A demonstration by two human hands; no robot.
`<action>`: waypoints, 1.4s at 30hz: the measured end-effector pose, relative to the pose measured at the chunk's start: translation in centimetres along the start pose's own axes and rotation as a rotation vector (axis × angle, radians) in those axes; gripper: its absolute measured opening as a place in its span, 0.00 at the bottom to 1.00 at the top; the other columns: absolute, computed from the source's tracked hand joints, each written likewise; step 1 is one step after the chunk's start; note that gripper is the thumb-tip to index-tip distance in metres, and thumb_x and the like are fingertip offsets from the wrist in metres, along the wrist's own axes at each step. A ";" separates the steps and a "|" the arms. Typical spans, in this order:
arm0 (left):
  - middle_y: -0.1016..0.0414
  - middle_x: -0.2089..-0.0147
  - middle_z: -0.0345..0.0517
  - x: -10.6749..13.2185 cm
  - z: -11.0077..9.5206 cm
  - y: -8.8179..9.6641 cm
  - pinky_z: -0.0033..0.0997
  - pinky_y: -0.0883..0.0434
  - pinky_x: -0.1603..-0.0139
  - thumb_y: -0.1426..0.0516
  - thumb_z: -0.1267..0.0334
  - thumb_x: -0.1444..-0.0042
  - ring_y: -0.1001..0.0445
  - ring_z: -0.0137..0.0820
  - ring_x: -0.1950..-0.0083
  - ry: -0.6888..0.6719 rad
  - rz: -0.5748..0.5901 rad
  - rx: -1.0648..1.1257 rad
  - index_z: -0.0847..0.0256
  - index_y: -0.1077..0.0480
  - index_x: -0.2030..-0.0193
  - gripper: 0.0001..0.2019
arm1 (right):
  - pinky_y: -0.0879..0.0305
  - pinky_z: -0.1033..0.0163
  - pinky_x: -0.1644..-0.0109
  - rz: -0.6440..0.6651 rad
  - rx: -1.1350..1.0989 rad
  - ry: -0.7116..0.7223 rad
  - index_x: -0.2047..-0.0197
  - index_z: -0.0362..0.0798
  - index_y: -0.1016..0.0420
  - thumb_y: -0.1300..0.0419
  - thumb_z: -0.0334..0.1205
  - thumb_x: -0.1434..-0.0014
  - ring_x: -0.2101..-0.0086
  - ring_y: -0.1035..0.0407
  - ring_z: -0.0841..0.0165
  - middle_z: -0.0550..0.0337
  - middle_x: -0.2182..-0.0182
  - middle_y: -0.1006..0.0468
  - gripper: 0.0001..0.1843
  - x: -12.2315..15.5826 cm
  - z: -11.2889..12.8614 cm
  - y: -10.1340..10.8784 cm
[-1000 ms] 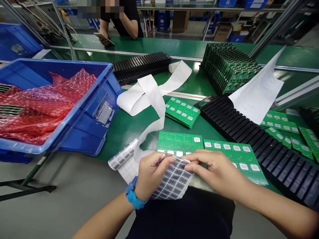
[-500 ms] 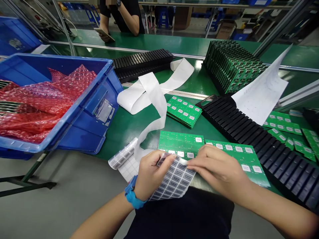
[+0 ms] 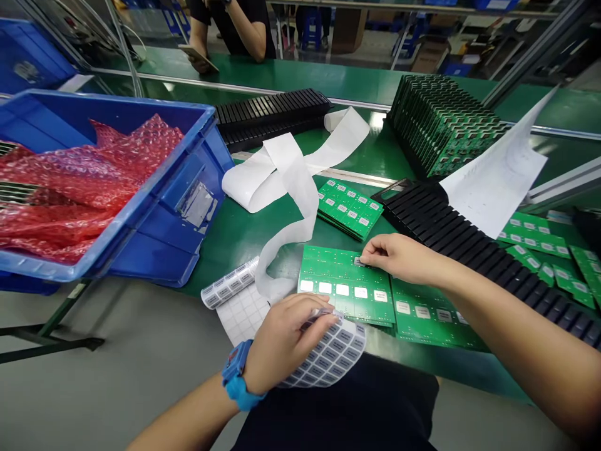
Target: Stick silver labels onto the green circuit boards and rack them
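You are gripping the label sheet in your left hand while your pinched right hand is setting a small label on the far edge of the green circuit board, its near row of white labels done and that far edge mostly bare.

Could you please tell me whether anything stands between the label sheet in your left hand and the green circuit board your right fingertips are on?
Nothing visible does: the label sheet in the left hand sits right at the near edge of the green circuit board. The white backing strip lies beside the board's left edge, and the right hand is over its far edge.
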State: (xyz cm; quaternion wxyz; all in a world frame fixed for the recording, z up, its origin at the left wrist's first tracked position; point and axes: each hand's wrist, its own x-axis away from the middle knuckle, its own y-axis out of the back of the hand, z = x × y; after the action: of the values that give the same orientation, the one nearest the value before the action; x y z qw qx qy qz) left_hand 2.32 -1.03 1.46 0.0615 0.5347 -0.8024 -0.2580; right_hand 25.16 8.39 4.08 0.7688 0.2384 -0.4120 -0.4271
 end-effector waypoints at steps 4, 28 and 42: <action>0.23 0.62 0.43 0.0 0.3 0.0 0.30 0.29 0.52 0.44 0.67 0.43 0.26 0.31 0.54 0.014 -0.013 -0.015 0.61 0.28 0.63 0.04 | 0.42 0.65 0.72 -0.028 0.062 0.008 0.73 0.48 0.31 0.46 0.44 0.44 0.75 0.36 0.70 0.62 0.77 0.29 0.11 0.1 0.1 -0.4; 0.22 0.59 0.43 0.3 0.5 0.0 0.25 0.26 0.60 0.47 0.68 0.41 0.23 0.29 0.57 0.017 -0.102 -0.051 0.60 0.32 0.62 0.03 | 0.35 0.61 0.58 -0.357 -0.021 0.415 0.66 0.49 0.28 0.46 0.34 0.41 0.61 0.32 0.68 0.56 0.61 0.27 0.06 7.6 1.7 -5.6; 0.21 0.62 0.46 0.4 0.3 -0.4 0.37 0.26 0.51 0.44 0.72 0.45 0.25 0.35 0.51 -0.298 -0.073 -0.251 0.64 0.33 0.62 0.04 | 0.39 0.64 0.69 0.093 -0.052 0.185 0.77 0.47 0.31 0.45 0.41 0.44 0.72 0.35 0.71 0.62 0.72 0.32 0.11 5.5 3.9 -1.9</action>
State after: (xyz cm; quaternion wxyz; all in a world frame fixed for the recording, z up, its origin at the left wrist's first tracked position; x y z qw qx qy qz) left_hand 2.41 -1.38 0.90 -0.0013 0.5073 -0.7441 -0.4346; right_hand 22.64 2.68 7.20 0.8286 0.2375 -0.3386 -0.3774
